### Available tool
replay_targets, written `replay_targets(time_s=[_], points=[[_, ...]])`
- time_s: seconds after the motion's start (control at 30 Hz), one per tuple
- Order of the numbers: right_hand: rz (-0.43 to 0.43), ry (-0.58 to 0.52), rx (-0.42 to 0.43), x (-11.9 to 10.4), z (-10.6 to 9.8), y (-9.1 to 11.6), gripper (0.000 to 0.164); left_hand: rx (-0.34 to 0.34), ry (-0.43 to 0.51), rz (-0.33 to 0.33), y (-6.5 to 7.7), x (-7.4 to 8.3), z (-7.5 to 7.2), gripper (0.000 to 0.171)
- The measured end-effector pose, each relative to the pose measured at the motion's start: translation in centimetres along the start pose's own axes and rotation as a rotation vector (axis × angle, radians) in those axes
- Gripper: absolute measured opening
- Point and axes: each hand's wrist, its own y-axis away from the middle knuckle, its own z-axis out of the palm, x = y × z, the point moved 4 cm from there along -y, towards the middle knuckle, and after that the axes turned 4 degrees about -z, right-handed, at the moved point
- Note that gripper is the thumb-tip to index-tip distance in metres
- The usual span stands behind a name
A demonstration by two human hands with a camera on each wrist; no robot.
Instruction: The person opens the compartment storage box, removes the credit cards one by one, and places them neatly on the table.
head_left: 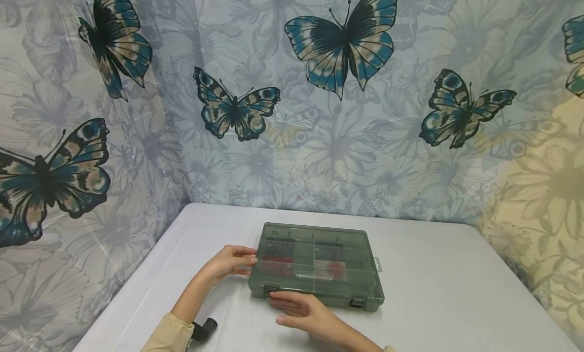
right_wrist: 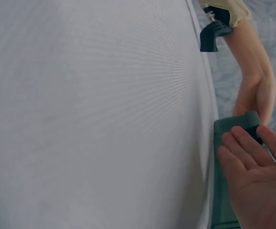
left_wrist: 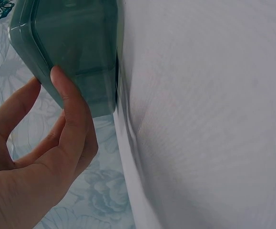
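A green see-through plastic organizer box (head_left: 315, 283) with its lid down lies on the white table. Dividers show through the lid, with red and dark items inside too blurred to name. My left hand (head_left: 228, 263) is at the box's left side, fingers loosely extended. In the left wrist view its fingertips (left_wrist: 57, 74) rest along the lid's edge. My right hand (head_left: 307, 314) is at the front side, its straight fingers beside the left latch (head_left: 271, 289). A second latch (head_left: 356, 303) sits further right on the front.
The white table (head_left: 438, 271) extends to both sides of the box. Behind it hangs a pale floral cloth (head_left: 337, 149) printed with butterflies. A black wrist-worn device (head_left: 205, 330) juts out beside the left sleeve (head_left: 171, 334).
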Motion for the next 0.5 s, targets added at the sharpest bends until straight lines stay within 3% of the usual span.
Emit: replay_targets(time_s=[0.5], points=[[0.006, -0.027, 0.021, -0.48, 0.0, 0.05, 0.05, -0.005, 0.001, 0.006, -0.02, -0.04, -0.08, 0.05]])
